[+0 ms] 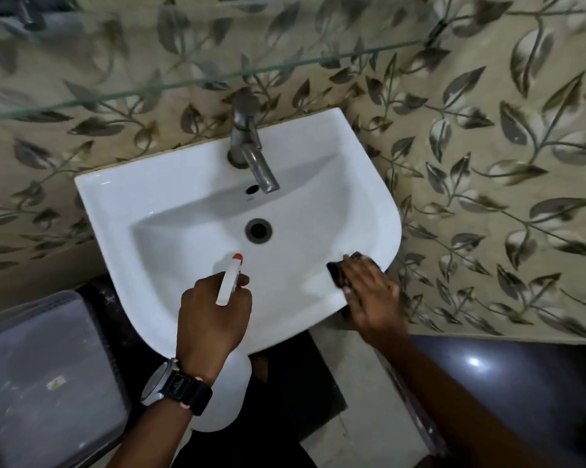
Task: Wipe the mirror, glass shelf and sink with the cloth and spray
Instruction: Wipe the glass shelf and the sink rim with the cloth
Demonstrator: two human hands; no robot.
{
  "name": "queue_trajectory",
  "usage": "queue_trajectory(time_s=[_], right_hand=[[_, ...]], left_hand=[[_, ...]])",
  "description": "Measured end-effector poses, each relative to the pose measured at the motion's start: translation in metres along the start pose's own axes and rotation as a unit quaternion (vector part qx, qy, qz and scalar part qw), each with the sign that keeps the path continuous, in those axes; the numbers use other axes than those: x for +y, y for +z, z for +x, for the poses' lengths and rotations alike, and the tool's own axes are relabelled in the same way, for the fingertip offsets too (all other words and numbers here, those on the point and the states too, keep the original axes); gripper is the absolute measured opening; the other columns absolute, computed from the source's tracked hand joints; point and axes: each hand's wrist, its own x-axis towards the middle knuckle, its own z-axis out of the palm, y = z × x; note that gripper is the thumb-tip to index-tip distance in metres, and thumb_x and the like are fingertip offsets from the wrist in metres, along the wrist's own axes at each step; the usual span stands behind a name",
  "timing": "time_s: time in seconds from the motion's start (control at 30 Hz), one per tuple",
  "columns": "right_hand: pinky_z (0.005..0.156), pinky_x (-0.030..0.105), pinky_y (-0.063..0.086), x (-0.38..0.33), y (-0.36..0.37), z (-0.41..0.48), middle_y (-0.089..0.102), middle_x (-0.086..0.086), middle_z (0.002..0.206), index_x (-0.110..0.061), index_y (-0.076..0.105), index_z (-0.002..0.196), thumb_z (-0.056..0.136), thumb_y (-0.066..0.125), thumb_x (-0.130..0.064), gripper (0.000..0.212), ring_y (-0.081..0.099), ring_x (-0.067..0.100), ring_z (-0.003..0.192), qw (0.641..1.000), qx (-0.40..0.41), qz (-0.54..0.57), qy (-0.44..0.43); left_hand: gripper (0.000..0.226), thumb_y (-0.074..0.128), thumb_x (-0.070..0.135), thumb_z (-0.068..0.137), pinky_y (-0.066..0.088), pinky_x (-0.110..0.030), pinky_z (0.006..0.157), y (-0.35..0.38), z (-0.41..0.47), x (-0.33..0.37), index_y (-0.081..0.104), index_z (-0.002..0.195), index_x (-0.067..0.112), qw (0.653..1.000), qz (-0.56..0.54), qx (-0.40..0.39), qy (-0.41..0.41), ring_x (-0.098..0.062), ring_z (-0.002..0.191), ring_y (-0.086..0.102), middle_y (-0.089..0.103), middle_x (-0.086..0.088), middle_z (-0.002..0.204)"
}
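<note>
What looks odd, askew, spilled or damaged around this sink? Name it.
Nothing stands out. The sink looks whole, with no spill showing in the basin, and the tap stands over it. The left hand holds the spray bottle pointing at the basin; the right hand presses the dark cloth on the rim.

Dim, warm indoor light; the white sink [190, 211] is the brightest surface, its bowl softly shaded. A small glare spot sits on the dark glossy surface [474, 362] below the right hand [369, 292]. Edges bend and blur, wide-angle; the glass shelf [197, 81] above is smeared.
</note>
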Motion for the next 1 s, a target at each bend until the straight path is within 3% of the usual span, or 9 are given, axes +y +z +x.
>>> queue_trajectory(time_s=[0.07,0.2,0.5,0.6,0.67,0.73,0.83,0.93,1.0], right_hand=[[0.103,0.037,0.032,0.021,-0.006,0.022,0.025,-0.012,0.167,-0.031,0.032,0.158,0.103,0.037,-0.038,0.055,0.016,0.006,0.155,0.999,0.027,0.009,0.023],[0.118,0.059,0.028,0.053,-0.016,0.072,0.017,-0.006,0.17,-0.024,0.024,0.161,0.103,0.026,-0.041,0.06,0.01,0.012,0.157,0.998,0.016,0.008,0.055],[0.119,0.041,0.023,0.057,-0.043,0.19,0.033,0.007,0.164,-0.01,0.034,0.156,0.1,0.037,-0.028,0.059,0.03,0.024,0.151,0.997,0.01,-0.073,0.0],[0.126,0.046,0.016,0.038,-0.045,0.241,0.026,0.008,0.167,-0.009,0.03,0.158,0.101,0.038,-0.023,0.059,0.022,0.025,0.155,0.997,0.006,-0.072,-0.032],[0.125,0.041,0.006,0.024,-0.048,0.279,0.016,0.007,0.169,-0.008,0.022,0.16,0.106,0.041,-0.018,0.058,0.012,0.023,0.157,0.997,-0.029,-0.07,-0.031],[0.125,0.036,0.008,0.013,-0.05,0.313,0.016,0.009,0.169,-0.006,0.023,0.159,0.106,0.043,-0.018,0.058,0.013,0.026,0.157,0.998,-0.035,-0.033,-0.029],[0.127,0.042,0.013,0.008,-0.05,0.34,0.024,0.02,0.165,-0.001,0.028,0.157,0.105,0.042,-0.02,0.057,0.02,0.036,0.154,0.998,-0.035,-0.004,-0.053],[0.123,0.029,0.007,0.003,-0.056,0.341,0.019,0.016,0.168,-0.004,0.024,0.159,0.108,0.04,-0.017,0.055,0.014,0.03,0.156,0.998,-0.038,-0.017,-0.04],[0.123,0.034,0.013,-0.003,-0.058,0.338,0.022,0.016,0.167,-0.007,0.024,0.159,0.107,0.041,-0.017,0.055,0.02,0.031,0.154,0.999,-0.04,-0.008,-0.021]], left_hand=[[0.032,0.053,0.044,0.078,0.064,-0.053,0.08,0.009,0.003,0.009,0.079,0.085,0.026,1.0,0.001,-0.005,0.0,-0.032,0.081,0.075,0.079,-0.001,0.083],[0.034,0.052,0.036,0.075,0.065,-0.052,0.079,0.024,0.012,0.022,0.08,0.092,0.028,1.0,0.004,-0.011,0.006,-0.031,0.079,0.075,0.08,0.0,0.087],[0.029,0.053,0.03,0.075,0.065,-0.05,0.077,0.044,0.041,0.043,0.079,0.089,0.027,1.0,0.008,-0.008,-0.002,-0.033,0.073,0.074,0.078,-0.005,0.079],[0.03,0.051,0.037,0.078,0.064,-0.052,0.074,0.043,0.048,0.043,0.078,0.087,0.026,1.0,-0.002,0.007,0.014,-0.034,0.071,0.073,0.076,-0.005,0.072],[0.03,0.052,0.038,0.079,0.064,-0.052,0.072,0.039,0.052,0.039,0.078,0.085,0.024,0.999,-0.009,0.019,0.027,-0.035,0.068,0.073,0.076,-0.004,0.071],[0.028,0.052,0.035,0.077,0.063,-0.053,0.071,0.033,0.057,0.035,0.077,0.082,0.023,0.999,-0.014,0.035,0.027,-0.036,0.07,0.073,0.078,-0.003,0.078],[0.026,0.053,0.03,0.075,0.064,-0.053,0.071,0.021,0.065,0.031,0.078,0.08,0.025,0.998,-0.021,0.052,0.002,-0.032,0.073,0.074,0.081,0.002,0.087],[0.029,0.051,0.028,0.073,0.064,-0.052,0.073,0.008,0.068,0.031,0.078,0.083,0.026,0.998,-0.029,0.062,-0.011,-0.029,0.074,0.074,0.08,0.004,0.087],[0.03,0.05,0.029,0.073,0.064,-0.052,0.075,-0.001,0.066,0.03,0.078,0.083,0.027,0.996,-0.039,0.075,-0.01,-0.029,0.075,0.074,0.08,0.004,0.084]])
